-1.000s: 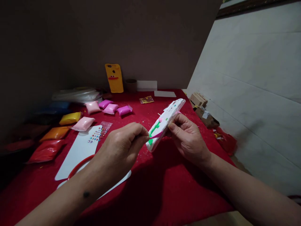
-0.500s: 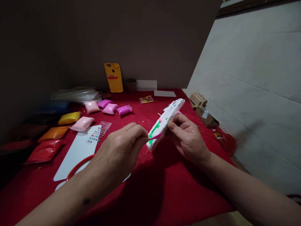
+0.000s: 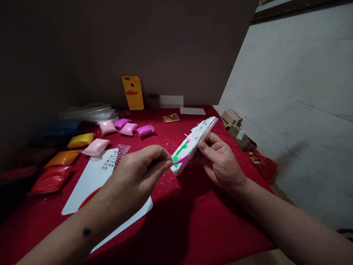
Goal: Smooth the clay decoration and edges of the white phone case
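My right hand grips the edge of a phone case, thumb on the near face and fingers behind. White clay covers the case, which is held tilted above the table. On it are a green clay stem, a round pink clay piece and small coloured gems. Pinched in my left hand is a thin magenta modelling tool. Its flat end lies over the lower part of the case, near the green clay; whether it touches I cannot tell. The tool's other end is hidden by my fingers.
On the red cloth lie white boards, a sheet of gems and a red ring, partly under my left arm. Bags of coloured clay spread along the left. A yellow phone case leans at the back.
The tool's flat end has turned and shows wider. My left hand and forearm have shifted slightly, covering more of the red ring. My right hand keeps its hold on the case.
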Demonstrator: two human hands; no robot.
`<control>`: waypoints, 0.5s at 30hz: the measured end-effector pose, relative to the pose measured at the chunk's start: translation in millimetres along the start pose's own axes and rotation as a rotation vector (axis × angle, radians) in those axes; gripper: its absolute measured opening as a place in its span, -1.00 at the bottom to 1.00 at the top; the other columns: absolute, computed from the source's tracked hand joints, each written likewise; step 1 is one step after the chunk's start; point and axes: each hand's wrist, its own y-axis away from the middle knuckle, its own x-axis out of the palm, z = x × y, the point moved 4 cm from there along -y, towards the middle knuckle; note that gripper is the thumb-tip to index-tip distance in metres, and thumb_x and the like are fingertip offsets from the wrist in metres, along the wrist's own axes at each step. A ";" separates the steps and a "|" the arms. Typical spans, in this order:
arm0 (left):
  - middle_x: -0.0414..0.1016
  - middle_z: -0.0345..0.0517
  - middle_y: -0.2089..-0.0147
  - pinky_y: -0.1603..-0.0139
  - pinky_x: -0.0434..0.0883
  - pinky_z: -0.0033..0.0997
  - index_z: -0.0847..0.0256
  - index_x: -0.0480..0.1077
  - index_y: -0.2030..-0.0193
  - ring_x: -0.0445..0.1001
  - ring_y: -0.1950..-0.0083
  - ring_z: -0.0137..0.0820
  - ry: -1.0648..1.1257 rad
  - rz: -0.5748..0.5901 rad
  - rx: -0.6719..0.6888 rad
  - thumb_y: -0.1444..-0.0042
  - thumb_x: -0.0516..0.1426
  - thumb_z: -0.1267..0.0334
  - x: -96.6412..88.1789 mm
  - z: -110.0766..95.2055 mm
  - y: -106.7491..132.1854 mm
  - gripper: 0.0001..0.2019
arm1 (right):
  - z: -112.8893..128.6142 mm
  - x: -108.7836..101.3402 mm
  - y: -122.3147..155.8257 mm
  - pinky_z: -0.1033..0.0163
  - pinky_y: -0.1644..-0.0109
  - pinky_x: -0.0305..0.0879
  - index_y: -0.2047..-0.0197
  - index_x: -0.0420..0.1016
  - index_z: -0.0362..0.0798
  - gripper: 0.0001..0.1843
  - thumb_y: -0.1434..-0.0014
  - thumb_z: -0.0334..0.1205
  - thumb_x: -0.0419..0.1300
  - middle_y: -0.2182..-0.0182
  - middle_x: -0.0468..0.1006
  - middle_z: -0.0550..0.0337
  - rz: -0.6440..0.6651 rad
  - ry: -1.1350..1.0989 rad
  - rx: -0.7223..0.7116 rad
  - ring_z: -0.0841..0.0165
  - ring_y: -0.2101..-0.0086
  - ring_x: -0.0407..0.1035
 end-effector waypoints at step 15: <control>0.22 -0.31 0.54 0.61 0.13 -0.57 0.19 0.36 0.39 0.14 0.55 -0.52 0.158 -0.036 -0.081 -0.19 0.07 0.14 -2.0 2.8 -0.5 -0.79 | -11.3 -1.3 4.9 0.32 0.09 0.43 0.19 0.52 0.04 -0.89 -0.17 -0.26 0.30 0.32 0.54 0.31 0.074 0.026 -0.046 0.48 0.28 0.45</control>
